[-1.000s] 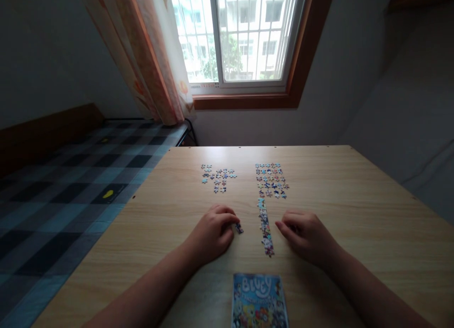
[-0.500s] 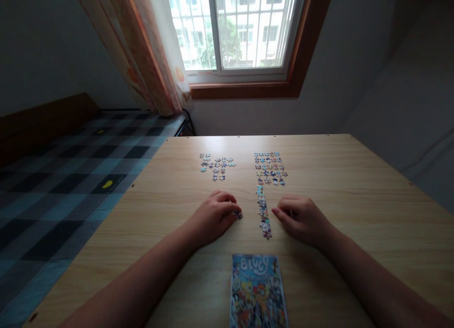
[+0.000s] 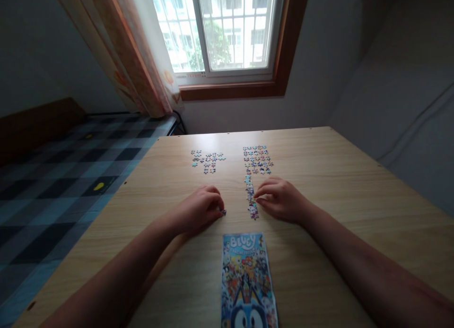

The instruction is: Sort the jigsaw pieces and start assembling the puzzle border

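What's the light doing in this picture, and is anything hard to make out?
In the head view, the window glares nearly white, while the bed lies dim; in the head view, the table carries a pale sheen near its far edge; also in the head view, the puzzle strip is too small to read in detail.

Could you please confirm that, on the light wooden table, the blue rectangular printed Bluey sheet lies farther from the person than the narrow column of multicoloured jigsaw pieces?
Not quite: in the head view, the blue rectangular printed Bluey sheet lies nearer to the person than the narrow column of multicoloured jigsaw pieces. Both are indeed on the light wooden table.
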A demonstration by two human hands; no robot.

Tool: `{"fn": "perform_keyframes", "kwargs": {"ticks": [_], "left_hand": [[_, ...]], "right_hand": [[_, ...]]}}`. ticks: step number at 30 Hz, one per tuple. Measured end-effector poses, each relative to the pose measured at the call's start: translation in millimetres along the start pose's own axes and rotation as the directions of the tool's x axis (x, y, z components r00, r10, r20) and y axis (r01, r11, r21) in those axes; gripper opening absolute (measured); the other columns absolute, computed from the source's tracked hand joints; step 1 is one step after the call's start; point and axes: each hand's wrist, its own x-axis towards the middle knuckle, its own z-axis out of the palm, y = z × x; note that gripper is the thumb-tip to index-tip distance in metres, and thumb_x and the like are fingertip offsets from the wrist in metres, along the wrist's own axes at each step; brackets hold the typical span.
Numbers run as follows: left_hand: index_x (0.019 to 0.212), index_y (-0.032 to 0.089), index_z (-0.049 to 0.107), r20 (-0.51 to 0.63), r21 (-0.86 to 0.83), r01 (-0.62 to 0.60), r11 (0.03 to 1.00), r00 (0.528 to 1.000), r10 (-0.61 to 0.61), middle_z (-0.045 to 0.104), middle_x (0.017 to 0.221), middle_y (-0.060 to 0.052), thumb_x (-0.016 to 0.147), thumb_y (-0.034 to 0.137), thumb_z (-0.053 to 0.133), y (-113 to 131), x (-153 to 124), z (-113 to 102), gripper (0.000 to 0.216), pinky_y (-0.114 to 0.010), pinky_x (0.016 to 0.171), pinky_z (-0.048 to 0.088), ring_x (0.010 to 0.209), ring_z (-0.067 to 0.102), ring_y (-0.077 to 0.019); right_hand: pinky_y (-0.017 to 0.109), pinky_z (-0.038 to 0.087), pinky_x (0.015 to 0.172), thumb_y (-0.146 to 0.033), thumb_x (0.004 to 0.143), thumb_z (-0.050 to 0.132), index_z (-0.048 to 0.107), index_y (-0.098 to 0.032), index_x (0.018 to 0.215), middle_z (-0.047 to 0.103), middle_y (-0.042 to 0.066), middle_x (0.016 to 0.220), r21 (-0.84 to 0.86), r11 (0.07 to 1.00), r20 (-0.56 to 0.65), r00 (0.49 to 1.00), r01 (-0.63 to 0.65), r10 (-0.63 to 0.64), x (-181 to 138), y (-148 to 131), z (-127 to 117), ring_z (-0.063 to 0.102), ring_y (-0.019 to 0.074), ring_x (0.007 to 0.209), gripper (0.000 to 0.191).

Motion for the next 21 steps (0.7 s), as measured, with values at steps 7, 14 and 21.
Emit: {"fn": "perform_keyframes", "kwargs": {"ticks": [7,14,21], "left_hand": [[0.081,0.02,0.068,-0.026,0.002,0.054,0.999,0.998,-0.054,0.066,0.086,-0.002,0.08,0.023,0.064,6.8,-3.8,3.4,0.005,-0.027,0.071,0.047,0.077,0.058,-0.016],[0.082,0.02,0.068,-0.18,0.008,-0.04,0.999,0.983,0.04,0.066,0.075,0.001,0.079,0.018,0.066,24.1,1.6,22.8,0.004,-0.024,0.063,0.043,0.068,0.057,-0.0132],[0.083,0.022,0.073,-0.215,-0.087,-0.095,0.992,0.974,0.074,0.07,0.075,0.0,0.083,0.019,0.066,46.6,6.6,39.3,0.008,-0.028,0.068,0.048,0.069,0.061,-0.0139]], "right_hand": [[0.036,0.049,0.083,-0.017,0.084,0.067,0.074,-0.022,0.08,0.074,0.004,0.086,-0.034,0.998,-0.022,0.998,0.05,-0.05,1.8,-3.3,0.5,0.062,0.0188,0.085,0.009],[0.038,0.047,0.092,-0.023,0.085,0.067,0.075,-0.025,0.082,0.074,0.004,0.097,-0.049,0.996,0.01,0.998,0.07,-0.069,4.4,-5.2,-1.0,0.063,0.0197,0.096,0.009],[0.038,0.048,0.094,-0.022,0.084,0.068,0.075,-0.025,0.083,0.075,0.003,0.099,-0.003,0.994,0.05,0.993,0.11,-0.11,4.9,-1.9,2.3,0.064,0.0189,0.098,0.008]]}}
